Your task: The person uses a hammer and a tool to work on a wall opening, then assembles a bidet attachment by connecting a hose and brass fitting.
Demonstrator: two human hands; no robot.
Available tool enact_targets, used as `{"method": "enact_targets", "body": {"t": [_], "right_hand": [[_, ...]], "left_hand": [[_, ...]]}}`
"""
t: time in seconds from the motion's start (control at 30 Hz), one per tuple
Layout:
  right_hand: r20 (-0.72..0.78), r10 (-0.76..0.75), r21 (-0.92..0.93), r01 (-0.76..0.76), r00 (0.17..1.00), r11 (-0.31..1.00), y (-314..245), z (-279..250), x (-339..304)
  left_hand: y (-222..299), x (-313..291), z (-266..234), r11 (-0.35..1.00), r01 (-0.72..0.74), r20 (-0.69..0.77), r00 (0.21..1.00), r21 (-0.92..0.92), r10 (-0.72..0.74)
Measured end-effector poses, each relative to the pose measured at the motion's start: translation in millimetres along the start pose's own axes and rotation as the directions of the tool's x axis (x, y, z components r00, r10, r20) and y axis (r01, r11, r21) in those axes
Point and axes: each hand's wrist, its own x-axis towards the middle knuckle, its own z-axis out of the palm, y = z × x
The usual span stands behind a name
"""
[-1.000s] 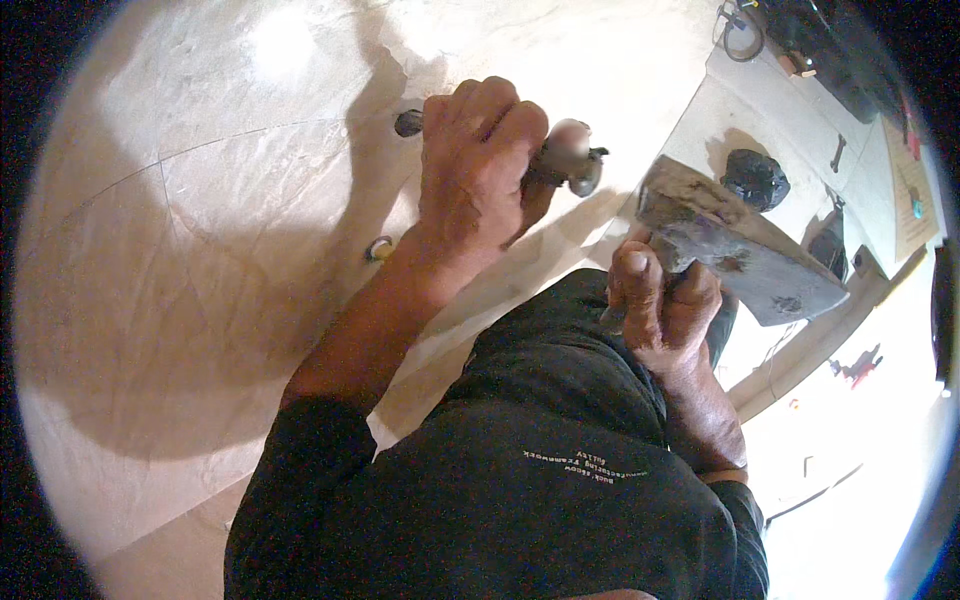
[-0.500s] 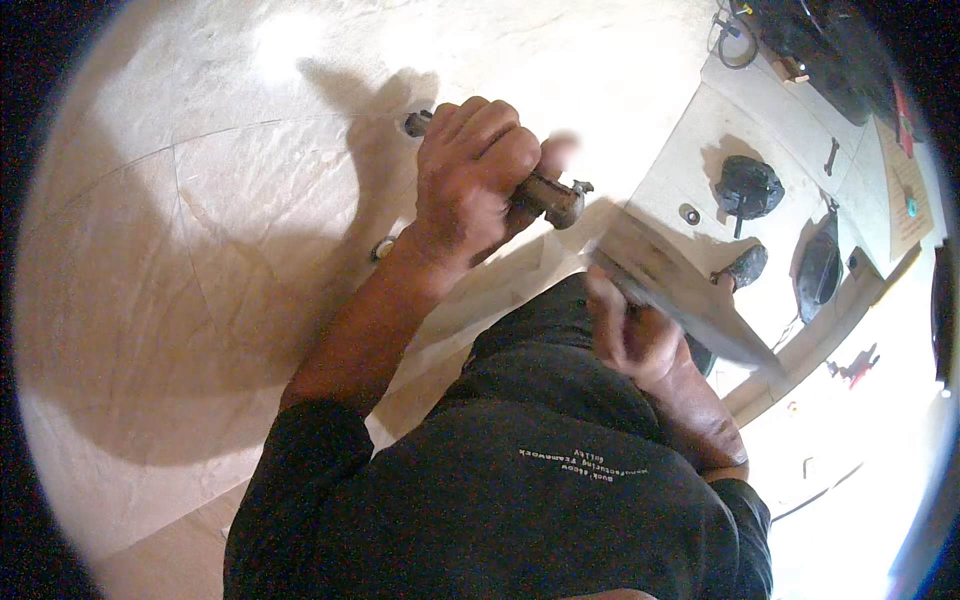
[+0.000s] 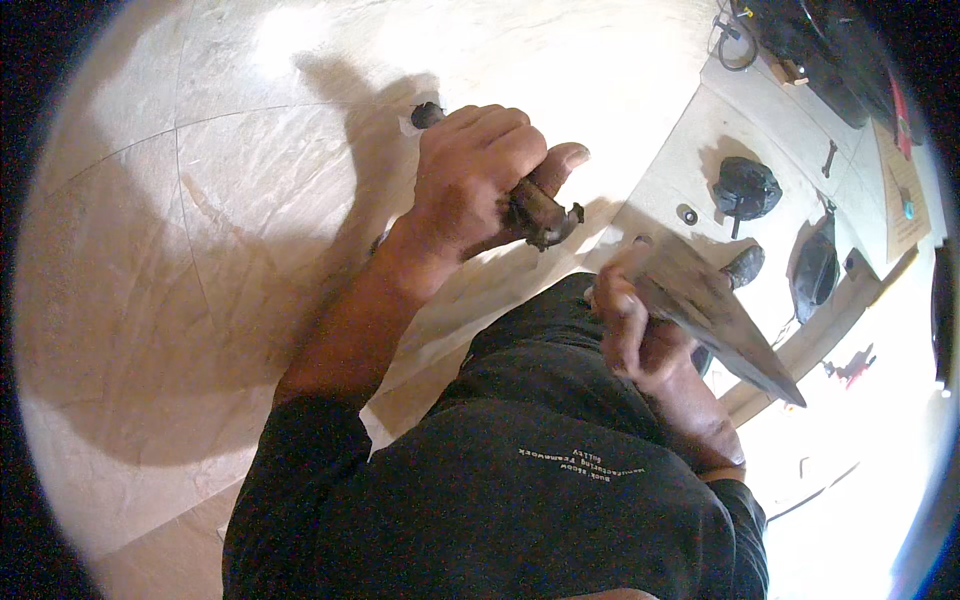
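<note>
My left hand (image 3: 470,185) is wrapped around a dark, grimy metal part (image 3: 543,218), rod-shaped with a broader, uneven end past the little-finger side. Its other dark end (image 3: 428,115) shows beyond the knuckles, while the thumb sticks out free. To the right and lower, my right hand (image 3: 645,330) grips a flat grey-brown plate (image 3: 720,315) by its near side. The plate is tilted and narrows to a point at lower right; its exact kind is unclear. The two held things are apart, with a small gap between them.
A pale tiled surface (image 3: 250,250) fills the left, carrying my arm's shadow. On the right lie a round black object (image 3: 747,187), a small ring (image 3: 687,214), a wrench (image 3: 830,158), a black pouch (image 3: 815,265), a dark shoe (image 3: 745,265) and a red-handled tool (image 3: 855,370).
My right hand and the plate have shifted slightly right and down, away from the metal part. The metal part has tipped a little in my left hand.
</note>
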Motion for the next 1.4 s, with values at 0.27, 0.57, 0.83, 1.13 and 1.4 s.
{"method": "enact_targets", "body": {"t": [0.27, 0.57, 0.83, 1.13, 1.4], "right_hand": [[-0.097, -0.048, -0.193, 0.028, 0.994, 0.981, -6.7, -1.7, 0.4], [-0.396, 0.273, 0.519, -0.031, 0.877, 0.854, 8.0, -12.8, -43.9], [-0.212, 0.457, 0.263, -0.4, 0.864, 0.878, 42.7, -36.8, -68.7], [-0.108, 0.314, -0.12, -0.326, 0.943, 0.938, 64.1, -39.7, -67.5], [-0.133, 0.43, 0.291, -0.38, 0.893, 0.878, 64.3, -48.2, -46.0]], "left_hand": [[-1.6, -7.8, 11.2, 0.999, -0.033, -0.046, 0.998, 0.018, 0.034], [80.8, -29.2, 9.2, 0.937, 0.123, 0.201, 0.978, -0.327, -0.058], [85.8, -19.0, -28.9, 0.749, 0.61, 0.523, 0.564, 0.257, -0.639], [49.6, -7.7, -52.3, 0.732, 0.26, 0.51, 0.572, 0.63, -0.642], [48.3, 3.8, -41.1, 0.707, 0.185, 0.499, 0.589, 0.683, -0.636]]}}
